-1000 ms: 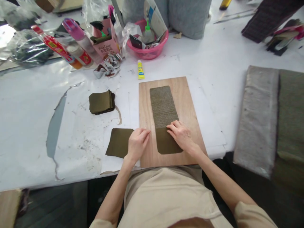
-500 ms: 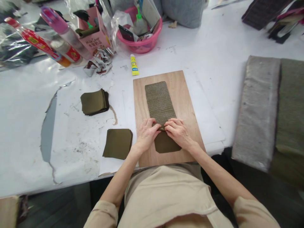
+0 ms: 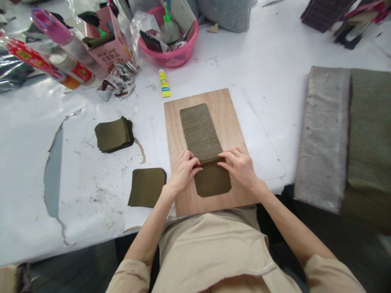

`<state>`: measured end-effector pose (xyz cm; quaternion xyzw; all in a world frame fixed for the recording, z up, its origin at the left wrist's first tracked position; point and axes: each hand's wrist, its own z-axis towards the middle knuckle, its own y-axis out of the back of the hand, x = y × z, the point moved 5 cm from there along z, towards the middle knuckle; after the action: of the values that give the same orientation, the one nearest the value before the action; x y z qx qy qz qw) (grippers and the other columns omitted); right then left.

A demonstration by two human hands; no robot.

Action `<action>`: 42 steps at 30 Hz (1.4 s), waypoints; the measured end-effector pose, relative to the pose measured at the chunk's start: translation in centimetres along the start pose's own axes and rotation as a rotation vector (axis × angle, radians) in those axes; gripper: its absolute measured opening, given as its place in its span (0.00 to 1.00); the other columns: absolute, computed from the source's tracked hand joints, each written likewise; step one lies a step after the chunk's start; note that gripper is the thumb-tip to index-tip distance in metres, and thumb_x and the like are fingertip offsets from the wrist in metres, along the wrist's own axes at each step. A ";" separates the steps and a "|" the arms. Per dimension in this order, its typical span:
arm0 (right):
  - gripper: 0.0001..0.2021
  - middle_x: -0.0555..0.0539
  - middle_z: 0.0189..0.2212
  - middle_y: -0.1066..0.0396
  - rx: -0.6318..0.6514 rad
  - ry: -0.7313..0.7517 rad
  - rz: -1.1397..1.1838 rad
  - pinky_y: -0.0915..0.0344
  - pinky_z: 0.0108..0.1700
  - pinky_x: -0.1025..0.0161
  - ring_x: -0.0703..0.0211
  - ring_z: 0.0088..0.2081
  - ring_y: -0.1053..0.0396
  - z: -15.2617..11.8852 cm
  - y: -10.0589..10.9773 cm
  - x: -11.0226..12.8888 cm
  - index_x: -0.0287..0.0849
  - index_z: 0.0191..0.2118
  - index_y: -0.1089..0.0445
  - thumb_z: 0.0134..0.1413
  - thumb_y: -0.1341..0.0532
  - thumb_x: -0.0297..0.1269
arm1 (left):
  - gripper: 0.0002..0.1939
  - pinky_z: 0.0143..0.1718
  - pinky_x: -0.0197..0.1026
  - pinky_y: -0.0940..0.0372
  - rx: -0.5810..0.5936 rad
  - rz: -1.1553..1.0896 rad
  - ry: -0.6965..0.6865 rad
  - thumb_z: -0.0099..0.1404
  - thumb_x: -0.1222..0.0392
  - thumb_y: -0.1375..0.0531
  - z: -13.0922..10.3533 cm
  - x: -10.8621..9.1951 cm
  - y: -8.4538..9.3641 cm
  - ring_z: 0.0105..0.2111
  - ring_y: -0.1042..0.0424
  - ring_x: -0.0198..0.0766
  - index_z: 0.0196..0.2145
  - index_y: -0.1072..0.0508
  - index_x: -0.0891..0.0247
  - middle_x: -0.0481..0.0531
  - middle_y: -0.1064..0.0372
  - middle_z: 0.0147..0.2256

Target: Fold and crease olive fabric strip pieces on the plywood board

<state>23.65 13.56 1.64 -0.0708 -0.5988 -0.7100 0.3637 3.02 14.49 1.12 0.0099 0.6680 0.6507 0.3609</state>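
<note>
A textured olive fabric strip (image 3: 200, 130) lies lengthwise on a wooden board (image 3: 233, 118). Its near end meets a smooth dark olive fabric piece (image 3: 213, 181) with cut corners, along a seam line across the middle. My left hand (image 3: 185, 170) is closed at the left end of that seam, thumb and forefinger on the fabric edge. At the right end, my right hand (image 3: 240, 167) pinches the edge between thumb and fingertips. Left of the board sit one stack of olive fabric pieces (image 3: 147, 187) and, farther back, another fabric stack (image 3: 112, 135).
A yellow glue tube (image 3: 165, 84) lies behind the board. Farther back are a pink basket (image 3: 179, 61) with bottles and a phone, a pink box (image 3: 111, 51) and several bottles. Folded grey and olive cloth (image 3: 324, 134) hangs over the table edge at right.
My hands have moved apart from the middle of the seam to its two ends, uncovering the join and more of the smooth piece. The whole view has shifted slightly.
</note>
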 end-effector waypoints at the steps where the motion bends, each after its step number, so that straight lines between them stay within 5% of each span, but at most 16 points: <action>1: 0.11 0.45 0.43 0.28 0.024 0.034 0.038 0.36 0.50 0.53 0.50 0.48 0.35 0.4 -0.6 0.6 0.46 0.48 0.30 0.60 0.38 0.38 | 0.06 0.43 0.48 0.37 0.001 -0.005 0.002 0.62 0.58 0.35 0.0 0.0 0.0 0.43 0.38 0.45 0.35 0.28 0.61 0.53 0.38 0.39; 7: 0.09 0.46 0.37 0.27 0.068 0.124 0.023 0.37 0.49 0.55 0.54 0.44 0.35 1.6 -3.6 2.5 0.44 0.44 0.27 0.64 0.43 0.37 | 0.07 0.43 0.46 0.36 -0.042 -0.065 0.028 0.63 0.58 0.35 -0.3 0.4 0.0 0.42 0.38 0.44 0.36 0.28 0.61 0.52 0.37 0.38; 14: 0.11 0.47 0.36 0.28 0.037 0.118 -0.009 0.38 0.46 0.59 0.57 0.43 0.35 1.2 -3.7 2.2 0.47 0.43 0.25 0.66 0.45 0.35 | 0.06 0.41 0.44 0.36 -0.190 -0.141 0.044 0.69 0.59 0.43 -1.2 1.2 -0.1 0.39 0.35 0.41 0.38 0.27 0.61 0.51 0.34 0.35; 42: 0.13 0.47 0.39 0.30 0.093 0.155 -0.032 0.39 0.48 0.57 0.55 0.45 0.37 0.8 -4.2 2.0 0.52 0.48 0.25 0.65 0.44 0.33 | 0.14 0.42 0.45 0.32 -0.062 0.220 -0.222 0.72 0.67 0.50 -2.6 0.6 -0.8 0.42 0.32 0.44 0.49 0.29 0.62 0.58 0.30 0.41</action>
<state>19.38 13.54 -0.45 0.0109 -0.6021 -0.6905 0.4006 1.68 12.45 -0.18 0.1435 0.5985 0.7016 0.3593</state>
